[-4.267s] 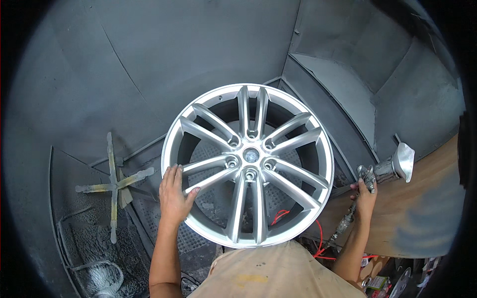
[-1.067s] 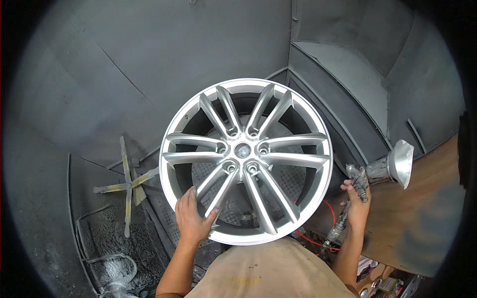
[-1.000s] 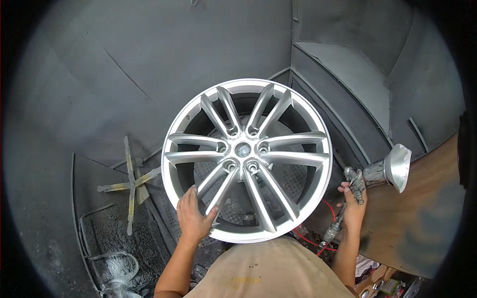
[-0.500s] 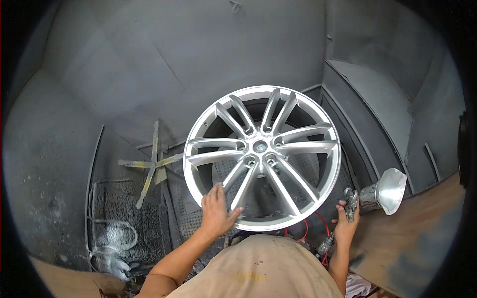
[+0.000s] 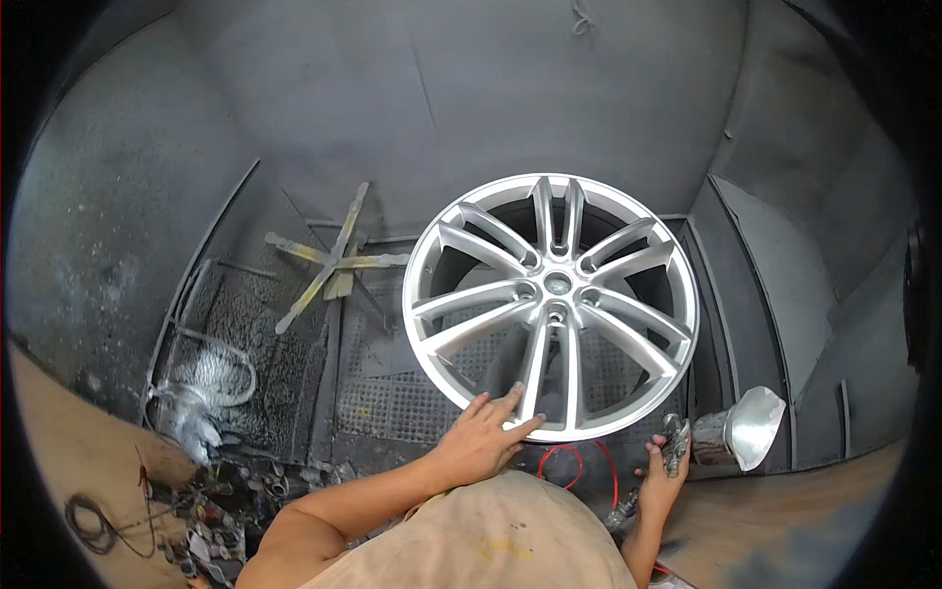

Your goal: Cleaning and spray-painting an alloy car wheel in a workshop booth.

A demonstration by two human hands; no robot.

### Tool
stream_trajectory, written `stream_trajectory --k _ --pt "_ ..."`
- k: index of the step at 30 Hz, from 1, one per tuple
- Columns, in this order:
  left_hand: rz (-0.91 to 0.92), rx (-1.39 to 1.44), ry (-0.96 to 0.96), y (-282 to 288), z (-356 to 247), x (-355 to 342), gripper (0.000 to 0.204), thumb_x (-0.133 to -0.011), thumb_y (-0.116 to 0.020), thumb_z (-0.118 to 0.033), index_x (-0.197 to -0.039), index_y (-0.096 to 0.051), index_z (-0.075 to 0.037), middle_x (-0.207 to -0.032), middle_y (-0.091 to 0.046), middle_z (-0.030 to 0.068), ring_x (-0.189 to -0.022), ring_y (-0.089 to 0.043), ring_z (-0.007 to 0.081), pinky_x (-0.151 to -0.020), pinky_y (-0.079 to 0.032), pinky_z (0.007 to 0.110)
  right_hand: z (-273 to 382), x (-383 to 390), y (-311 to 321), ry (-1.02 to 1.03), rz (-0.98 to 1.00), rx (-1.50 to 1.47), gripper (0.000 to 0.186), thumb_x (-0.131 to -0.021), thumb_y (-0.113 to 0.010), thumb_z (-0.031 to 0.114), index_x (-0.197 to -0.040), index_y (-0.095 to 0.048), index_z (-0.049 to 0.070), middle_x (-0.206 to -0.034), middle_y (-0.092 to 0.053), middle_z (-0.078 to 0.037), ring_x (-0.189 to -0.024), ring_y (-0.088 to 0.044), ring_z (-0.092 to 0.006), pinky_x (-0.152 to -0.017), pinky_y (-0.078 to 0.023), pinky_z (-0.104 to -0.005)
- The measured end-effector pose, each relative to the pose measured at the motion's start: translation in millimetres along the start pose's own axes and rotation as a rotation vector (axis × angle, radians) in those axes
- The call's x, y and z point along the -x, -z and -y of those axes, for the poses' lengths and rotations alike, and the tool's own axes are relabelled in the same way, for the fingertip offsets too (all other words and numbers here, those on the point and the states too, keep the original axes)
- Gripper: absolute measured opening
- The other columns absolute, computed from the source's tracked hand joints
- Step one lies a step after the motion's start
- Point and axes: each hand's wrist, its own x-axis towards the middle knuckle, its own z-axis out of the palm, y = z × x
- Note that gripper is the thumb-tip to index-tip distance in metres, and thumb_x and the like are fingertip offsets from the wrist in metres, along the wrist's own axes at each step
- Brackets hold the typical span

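Observation:
A silver multi-spoke wheel rim lies face up before me, raised on a support it mostly hides. At its near edge, the fingers of my left hand are stretched out and apart, touching a lower spoke and the rim's lip. My right hand, just off the near right edge, is wrapped round a paint-smeared spray gun. A shiny metal cup, flared at its mouth, sits on the gun's right side. The lower end of the gun is partly hidden by my hand.
Grey booth walls enclose the rim. A tape-wrapped cross-shaped stand is at the left, above a paint-crusted panel. A red hose loops below the rim. Cluttered small parts and a coiled dark cable are lower left.
The rim has turned counterclockwise, and my left hand has moved right along its near edge with a spoke. My view has shifted and tilted. The spray gun stays in my right hand.

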Motion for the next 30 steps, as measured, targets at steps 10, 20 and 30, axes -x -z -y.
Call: stream_trajectory --k 10,20,30 --pt "0.068 0.06 -0.099 -5.3 -16.1 39.8 0.078 -0.084 -0.076 -0.02 -0.154 -0.041 -0.015 -0.155 -0.045 0.0106 -0.143 -0.044 0.0292 -0.118 -0.033 0.052 -20.1 54.3 12.4 -0.004 0.074 0.015 0.067 -0.097 -0.061 0.001 -0.158 -0.035 0.009 -0.113 -0.066 -0.007 -0.096 -0.067 -0.0156 -0.056 -0.055 -0.0242" --pt "0.026 0.061 -0.076 -17.5 -20.5 48.9 0.074 -0.083 -0.076 -0.02 -0.15 -0.046 -0.013 -0.157 -0.045 0.0073 -0.146 -0.041 0.0269 -0.12 -0.029 0.053 -38.7 66.4 18.9 -0.048 0.143 -0.02 0.07 -0.095 -0.064 0.0 -0.157 -0.035 0.007 -0.111 -0.066 -0.007 -0.092 -0.066 -0.0142 -0.057 -0.055 -0.0248" --pt "-0.037 -0.005 0.049 -23.8 -15.3 61.8 0.068 -0.084 -0.078 -0.026 -0.146 -0.052 -0.018 -0.153 -0.049 0.0066 -0.144 -0.043 0.0279 -0.118 -0.03 0.056 -36.0 68.2 18.8 -0.071 0.199 0.033 0.07 -0.095 -0.065 0.0 -0.158 -0.034 0.008 -0.11 -0.066 -0.006 -0.093 -0.066 -0.0143 -0.058 -0.057 -0.0251"
